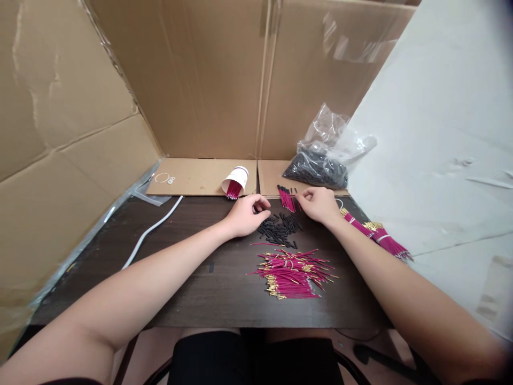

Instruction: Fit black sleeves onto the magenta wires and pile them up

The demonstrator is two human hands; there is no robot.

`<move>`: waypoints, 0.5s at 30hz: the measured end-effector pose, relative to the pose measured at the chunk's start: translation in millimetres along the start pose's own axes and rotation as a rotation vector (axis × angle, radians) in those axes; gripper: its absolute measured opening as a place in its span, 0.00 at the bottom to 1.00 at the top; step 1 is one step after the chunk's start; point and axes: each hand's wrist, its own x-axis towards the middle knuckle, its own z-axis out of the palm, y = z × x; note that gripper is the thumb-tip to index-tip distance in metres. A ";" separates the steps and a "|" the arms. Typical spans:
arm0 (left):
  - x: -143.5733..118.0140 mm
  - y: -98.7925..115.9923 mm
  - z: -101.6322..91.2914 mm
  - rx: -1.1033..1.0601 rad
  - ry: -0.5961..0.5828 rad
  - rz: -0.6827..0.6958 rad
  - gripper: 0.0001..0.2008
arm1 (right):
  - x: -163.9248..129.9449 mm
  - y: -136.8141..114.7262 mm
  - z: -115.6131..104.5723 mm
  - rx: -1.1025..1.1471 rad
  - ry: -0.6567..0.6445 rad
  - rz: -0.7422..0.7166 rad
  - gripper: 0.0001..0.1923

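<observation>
My right hand (319, 204) pinches a thin magenta wire (297, 202) with a black end, beside a row of magenta wires with black sleeves (286, 198) on the table. At the left edge of a heap of short black sleeves (280, 230) is my left hand (249, 215), its fingers curled toward the thumb; whatever they hold is too small to make out. Closer to me lies a large pile of magenta wires with gold tips (294, 272), part of it tied with a band. A single wire (267, 244) rests between heap and pile.
A white paper cup (236, 179) lies tipped with magenta wires inside. Behind my right hand stands a clear bag of black sleeves (320, 163). Tied wire bundles (379, 235) lie at the right edge. Cardboard walls (208, 80) enclose the table; a white cable (150, 230) runs along the left.
</observation>
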 end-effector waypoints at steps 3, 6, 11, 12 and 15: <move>-0.2 1.2 -0.1 0.014 -0.001 0.008 0.08 | -2.1 -1.7 -1.0 0.013 -0.017 -0.005 0.11; -0.3 1.6 0.0 0.026 -0.001 0.014 0.08 | -4.0 -1.9 0.5 0.003 -0.029 -0.043 0.11; -0.4 1.1 0.3 0.045 -0.006 0.030 0.08 | -6.9 -5.2 4.1 -0.015 -0.023 -0.090 0.14; -0.4 1.3 0.4 0.050 -0.007 0.033 0.07 | -8.1 -7.6 4.7 -0.024 -0.027 -0.087 0.16; -0.5 2.3 0.6 0.067 -0.007 0.046 0.06 | -13.0 -18.3 7.4 -0.132 -0.013 -0.080 0.27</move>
